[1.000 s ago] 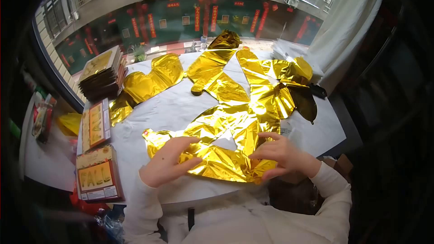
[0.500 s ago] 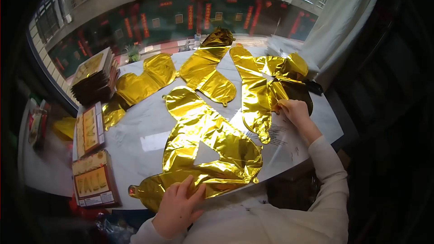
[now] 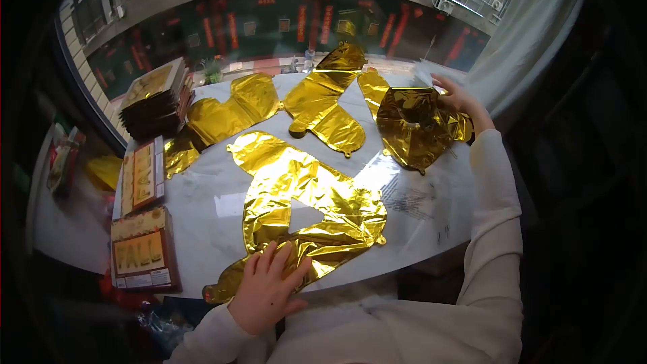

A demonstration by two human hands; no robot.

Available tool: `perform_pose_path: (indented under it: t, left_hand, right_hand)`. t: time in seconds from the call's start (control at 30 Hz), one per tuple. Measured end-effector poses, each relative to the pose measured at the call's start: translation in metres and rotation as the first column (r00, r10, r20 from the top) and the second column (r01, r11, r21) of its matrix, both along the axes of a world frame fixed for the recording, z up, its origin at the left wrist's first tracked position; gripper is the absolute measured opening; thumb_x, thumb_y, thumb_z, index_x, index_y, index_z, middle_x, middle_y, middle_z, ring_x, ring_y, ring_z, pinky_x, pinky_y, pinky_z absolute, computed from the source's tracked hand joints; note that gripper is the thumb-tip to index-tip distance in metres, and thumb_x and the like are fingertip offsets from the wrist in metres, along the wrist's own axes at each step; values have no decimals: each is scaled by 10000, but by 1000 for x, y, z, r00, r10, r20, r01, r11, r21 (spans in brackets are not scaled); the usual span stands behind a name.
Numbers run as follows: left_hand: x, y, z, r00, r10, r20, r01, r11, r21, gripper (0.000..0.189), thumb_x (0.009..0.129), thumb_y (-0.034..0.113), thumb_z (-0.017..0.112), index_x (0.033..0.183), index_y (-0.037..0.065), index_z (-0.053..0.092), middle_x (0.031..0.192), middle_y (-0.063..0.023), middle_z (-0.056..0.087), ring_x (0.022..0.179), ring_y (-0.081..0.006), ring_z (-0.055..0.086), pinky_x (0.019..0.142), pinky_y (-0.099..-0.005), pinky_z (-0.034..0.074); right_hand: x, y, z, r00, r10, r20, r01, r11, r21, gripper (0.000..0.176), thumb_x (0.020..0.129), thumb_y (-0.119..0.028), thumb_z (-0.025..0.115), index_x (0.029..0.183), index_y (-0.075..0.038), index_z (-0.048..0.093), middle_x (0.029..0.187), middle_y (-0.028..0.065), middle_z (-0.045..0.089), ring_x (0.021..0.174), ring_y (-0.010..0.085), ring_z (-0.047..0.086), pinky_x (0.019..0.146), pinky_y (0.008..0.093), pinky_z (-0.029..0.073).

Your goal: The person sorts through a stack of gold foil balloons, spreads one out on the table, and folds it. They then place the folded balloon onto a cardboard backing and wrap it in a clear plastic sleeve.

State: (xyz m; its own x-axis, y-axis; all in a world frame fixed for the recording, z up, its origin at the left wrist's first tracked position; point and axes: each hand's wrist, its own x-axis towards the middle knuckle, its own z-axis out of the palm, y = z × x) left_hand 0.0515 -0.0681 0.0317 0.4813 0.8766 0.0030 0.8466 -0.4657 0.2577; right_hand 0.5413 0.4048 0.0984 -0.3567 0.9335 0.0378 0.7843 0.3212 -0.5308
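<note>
The white tabletop (image 3: 202, 222) carries everything here, and the flat gold A-shaped balloon (image 3: 303, 192) at its middle is the biggest thing on it; its foil is creased and its lower edge runs off the near rim.

Beyond the A-shaped balloon and to its right, a crumpled balloon (image 3: 411, 125) of the same gold foil is raised at a tilt, darker on its near face. Straight beyond the A-shaped balloon lies a flat bent balloon (image 3: 323, 104), its lower tip just beside the A's upper left corner. Left of that, beyond and left of the A-shaped balloon, a lumpy balloon (image 3: 226, 116) stretches toward the far left rim.

Well to the left of the A-shaped balloon are 3 lots of packaging: a dark stack of packs (image 3: 153, 98) farthest away, a single flat pack (image 3: 143, 175) level with the A's top, and a pack printed FALL (image 3: 143, 253) nearest. Just right of the A-shaped balloon lies a printed sheet (image 3: 408, 199).

The left hand (image 3: 266, 290) lies flat on the near edge of the A-shaped balloon, its grip apart with fingers spread on the foil. The right hand (image 3: 461, 101), beyond and right of the A-shaped balloon, has its grip clamped on the far edge of the crumpled balloon.
</note>
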Motion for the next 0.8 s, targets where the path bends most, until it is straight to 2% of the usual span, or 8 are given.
perform_pose_path:
  t: [0.17,0.23,0.27,0.33,0.5,0.7,0.77,0.8]
  left_hand:
    - [-1,1,2,1000,-1,-1,1,999,-35,896,821,476,835,1575,174,457,1585,-202,411,1472,-443,363,1168,-582,322]
    - [-5,0,4,999,-17,31,19,998,-61,903,834,474,824,1580,141,441,1615,-199,391,1485,-439,363,1185,-562,319]
    - [-7,1,3,1000,-7,31,9,998,-64,903,834,474,824,1580,141,441,1615,-199,391,1485,-439,363,1185,-562,319]
    - [-10,5,0,996,-57,74,62,996,-70,903,849,481,808,1584,120,428,1640,-195,370,1492,-432,366,1202,-531,316]
    - [-1,25,-2,990,-131,44,134,988,-74,933,894,515,761,1621,92,357,1659,-230,332,1503,-457,344,1215,-538,316]
    - [-17,90,12,934,-289,209,315,944,-102,872,975,491,708,1582,-21,346,1605,-278,390,1452,-480,414,1189,-465,378]
    - [-24,128,57,924,-27,381,312,630,-712,773,1014,446,685,1563,-15,396,1536,-251,497,1407,-395,501,1155,-432,418]
    - [-33,140,56,928,34,372,243,701,-671,719,1026,422,676,1543,-12,429,1501,-234,535,1377,-361,535,1134,-412,437]
  right_hand:
    - [29,45,58,896,-359,262,171,823,542,479,962,-176,695,1435,-187,623,1384,148,684,1261,348,658,1011,448,541]
    - [-40,-4,113,776,-616,139,313,566,763,239,964,-206,732,1188,-125,733,1126,134,755,981,346,736,816,429,577]
    - [-66,-22,121,782,-607,140,307,571,761,239,964,-206,732,1188,-125,733,1126,134,755,981,346,736,816,429,577]
    - [-115,-55,122,972,-231,35,28,265,964,162,977,-231,725,984,-70,717,891,112,715,743,356,696,661,433,543]
    - [-228,-154,25,887,346,307,-456,764,457,169,927,-242,776,935,-80,728,874,89,673,873,315,684,738,436,535]
    - [-318,-148,-75,884,373,283,-465,767,441,291,899,-200,748,1142,-58,672,1065,126,668,981,363,683,807,477,569]
    - [-335,-141,-92,889,391,238,-457,732,505,283,893,-197,745,1116,-50,650,1037,142,661,967,366,685,790,483,572]
    - [-341,-140,-94,895,358,267,-446,753,484,252,894,-184,734,1085,-48,642,1026,141,660,955,360,688,776,476,575]
